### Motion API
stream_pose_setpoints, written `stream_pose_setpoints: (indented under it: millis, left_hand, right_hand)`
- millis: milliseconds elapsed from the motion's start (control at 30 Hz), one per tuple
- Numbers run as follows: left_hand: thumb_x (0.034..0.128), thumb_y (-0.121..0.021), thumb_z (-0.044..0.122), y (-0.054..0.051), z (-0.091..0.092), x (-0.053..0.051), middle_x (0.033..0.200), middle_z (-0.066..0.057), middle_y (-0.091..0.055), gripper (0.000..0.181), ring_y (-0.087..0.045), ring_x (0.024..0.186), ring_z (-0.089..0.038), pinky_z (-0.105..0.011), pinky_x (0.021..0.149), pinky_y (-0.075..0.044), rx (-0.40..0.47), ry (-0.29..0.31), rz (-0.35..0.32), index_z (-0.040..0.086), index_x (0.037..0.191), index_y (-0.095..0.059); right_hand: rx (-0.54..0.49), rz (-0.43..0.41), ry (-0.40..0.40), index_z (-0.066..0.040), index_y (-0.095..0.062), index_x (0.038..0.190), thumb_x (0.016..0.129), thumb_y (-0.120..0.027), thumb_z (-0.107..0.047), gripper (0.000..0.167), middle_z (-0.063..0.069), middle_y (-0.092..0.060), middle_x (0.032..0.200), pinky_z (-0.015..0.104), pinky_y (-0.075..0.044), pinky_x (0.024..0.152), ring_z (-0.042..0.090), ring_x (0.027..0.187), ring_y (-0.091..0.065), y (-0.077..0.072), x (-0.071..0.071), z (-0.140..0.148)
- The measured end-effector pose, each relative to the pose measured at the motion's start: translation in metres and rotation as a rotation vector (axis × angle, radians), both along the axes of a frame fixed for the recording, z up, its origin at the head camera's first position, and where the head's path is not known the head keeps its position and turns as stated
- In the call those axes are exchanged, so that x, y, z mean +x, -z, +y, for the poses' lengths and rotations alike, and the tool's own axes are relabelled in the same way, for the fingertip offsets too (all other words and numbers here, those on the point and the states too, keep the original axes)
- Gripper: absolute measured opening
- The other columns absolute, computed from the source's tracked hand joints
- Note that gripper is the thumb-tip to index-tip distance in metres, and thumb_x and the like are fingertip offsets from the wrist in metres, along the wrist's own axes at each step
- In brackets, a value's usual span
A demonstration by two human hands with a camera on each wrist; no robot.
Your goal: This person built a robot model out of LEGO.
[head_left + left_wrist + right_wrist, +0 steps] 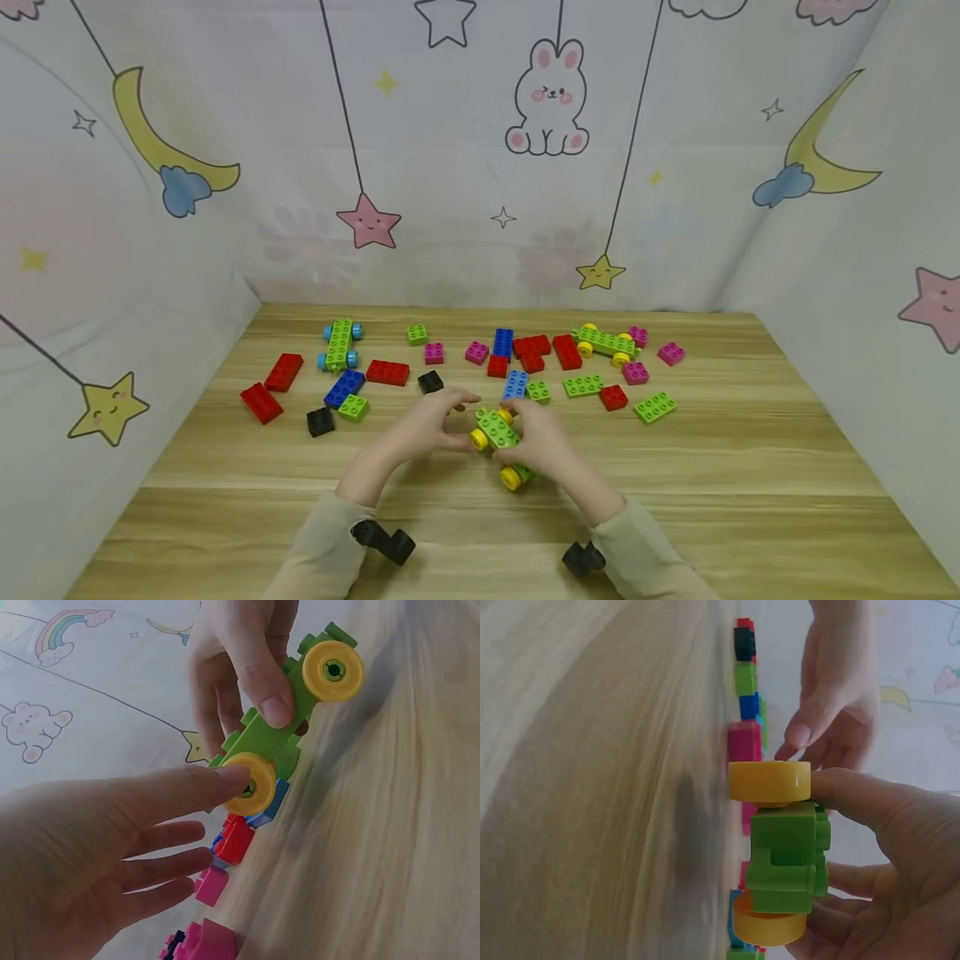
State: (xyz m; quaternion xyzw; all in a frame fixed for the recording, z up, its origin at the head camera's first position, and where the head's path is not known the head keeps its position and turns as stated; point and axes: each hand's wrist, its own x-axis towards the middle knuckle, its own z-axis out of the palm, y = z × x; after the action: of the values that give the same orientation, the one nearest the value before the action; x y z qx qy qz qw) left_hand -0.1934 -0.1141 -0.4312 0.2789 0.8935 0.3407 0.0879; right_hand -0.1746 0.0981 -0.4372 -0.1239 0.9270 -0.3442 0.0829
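Green car base with yellow wheels (pixel 497 427) is between the two hands, studs up and raised off the bench (pixel 450 542). Well out to the left of the left hand (pixel 427 427) lie a pair of oblong red bricks (pixel 285 372), then a square black brick (pixel 320 422). Nearer that hand come a green car base with blue wheels (pixel 341 344), an oblong dark-blue brick (pixel 345 388) and a square lime brick (pixel 353 407). Just beyond its knuckles is a second black brick (pixel 431 382), with a square magenta brick (pixel 433 353) farther off. The left hand is relaxed, its fingers spread apart and its thumb at a yellow wheel (pixel 266 793); whether they touch I cannot tell. The right hand (pixel 546 437) grips the car base, thumb pressed along one side and fingers round the other.

Just past the right hand's fingers sit a light-blue brick (pixel 516 385) and a small lime brick (pixel 538 392), with a cluster of red bricks (pixel 532 346) farther beyond. Off to the right of that hand are an oblong lime brick (pixel 583 385), another yellow-wheeled green base (pixel 606 342), a square red brick (pixel 613 397), a magenta block (pixel 635 372) and, rightmost, a magenta piece (pixel 671 353).
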Motion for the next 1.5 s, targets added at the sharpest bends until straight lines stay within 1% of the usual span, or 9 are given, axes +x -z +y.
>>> stream_pose_setpoints:
  millis: [133, 367, 533, 800, 1067, 1200, 1300, 1433, 1500]
  left_hand:
    - [0.0794, -0.082, 0.018, 0.002, 0.002, 0.001, 0.127, -0.012, -0.059, 0.058, -0.058, 0.111, -0.028, -0.045, 0.096, -0.051, -0.015, 0.001, -0.024, 0.003, 0.130, -0.059]
    - [0.0763, -0.085, 0.018, 0.006, 0.004, 0.002, 0.113, -0.012, -0.061, 0.052, -0.059, 0.100, -0.025, -0.040, 0.087, -0.053, -0.038, 0.015, 0.014, 0.003, 0.122, -0.064]
    - [0.0757, -0.085, 0.016, 0.010, 0.007, 0.003, 0.113, -0.009, -0.061, 0.049, -0.060, 0.099, -0.021, -0.037, 0.087, -0.055, -0.039, -0.003, 0.006, 0.005, 0.119, -0.065]
    - [0.0765, -0.083, 0.011, 0.013, 0.009, 0.004, 0.114, -0.009, -0.064, 0.043, -0.061, 0.101, -0.023, -0.041, 0.089, -0.054, -0.045, 0.001, -0.006, 0.005, 0.116, -0.066]
    - [0.0774, -0.082, 0.010, 0.011, 0.009, 0.003, 0.115, -0.008, -0.065, 0.042, -0.062, 0.101, -0.024, -0.041, 0.089, -0.055, -0.057, -0.013, -0.008, 0.006, 0.117, -0.067]
    - [0.0774, -0.082, 0.011, 0.010, 0.008, 0.002, 0.115, -0.008, -0.065, 0.043, -0.063, 0.101, -0.025, -0.041, 0.089, -0.055, -0.054, -0.021, -0.013, 0.006, 0.117, -0.067]
    - [0.0777, -0.082, 0.012, 0.011, 0.008, 0.001, 0.114, -0.009, -0.066, 0.042, -0.063, 0.101, -0.025, -0.041, 0.088, -0.055, -0.054, -0.019, -0.013, 0.006, 0.116, -0.067]
    - [0.0786, -0.082, 0.012, 0.011, 0.008, 0.000, 0.114, -0.008, -0.066, 0.040, -0.063, 0.099, -0.023, -0.041, 0.087, -0.055, -0.062, -0.013, -0.013, 0.006, 0.116, -0.068]
    - [0.0790, -0.082, 0.013, 0.010, 0.009, 0.000, 0.115, -0.008, -0.067, 0.040, -0.063, 0.100, -0.022, -0.040, 0.088, -0.054, -0.071, -0.011, -0.013, 0.007, 0.116, -0.068]
  right_hand:
    - [0.009, -0.012, -0.016, -0.003, -0.052, 0.137, 0.073, -0.086, -0.021, 0.075, 0.016, -0.056, 0.137, 0.051, -0.051, 0.096, 0.032, 0.114, -0.060, 0.002, 0.001, -0.002]
    - [0.026, -0.052, -0.015, -0.004, -0.050, 0.139, 0.074, -0.087, -0.021, 0.077, 0.018, -0.057, 0.136, 0.053, -0.049, 0.097, 0.034, 0.117, -0.058, 0.005, 0.002, -0.006]
    - [0.047, -0.057, -0.023, -0.004, -0.051, 0.139, 0.072, -0.088, -0.026, 0.079, 0.018, -0.057, 0.136, 0.054, -0.048, 0.099, 0.035, 0.119, -0.057, 0.010, 0.003, -0.009]
    - [0.049, -0.046, -0.020, -0.002, -0.051, 0.137, 0.072, -0.088, -0.033, 0.081, 0.018, -0.058, 0.135, 0.054, -0.046, 0.101, 0.035, 0.121, -0.055, 0.014, 0.004, -0.013]
    - [0.028, -0.072, -0.040, 0.000, -0.052, 0.136, 0.073, -0.087, -0.032, 0.079, 0.019, -0.058, 0.135, 0.053, -0.047, 0.101, 0.034, 0.121, -0.056, 0.009, 0.005, -0.010]
    - [0.059, -0.068, -0.055, 0.001, -0.054, 0.133, 0.075, -0.085, -0.032, 0.074, 0.019, -0.061, 0.130, 0.047, -0.053, 0.092, 0.027, 0.105, -0.062, 0.006, 0.005, -0.007]
    - [0.077, -0.070, -0.065, 0.002, -0.055, 0.132, 0.076, -0.085, -0.033, 0.073, 0.018, -0.062, 0.127, 0.044, -0.055, 0.087, 0.024, 0.099, -0.063, 0.004, 0.006, -0.006]
    - [0.058, -0.094, -0.070, 0.003, -0.055, 0.133, 0.078, -0.083, -0.032, 0.071, 0.019, -0.062, 0.127, 0.047, -0.055, 0.089, 0.029, 0.107, -0.063, 0.000, 0.006, -0.002]
    - [0.032, -0.118, -0.082, 0.003, -0.052, 0.136, 0.079, -0.082, -0.031, 0.072, 0.021, -0.061, 0.130, 0.047, -0.054, 0.089, 0.032, 0.109, -0.063, -0.001, 0.005, 0.002]
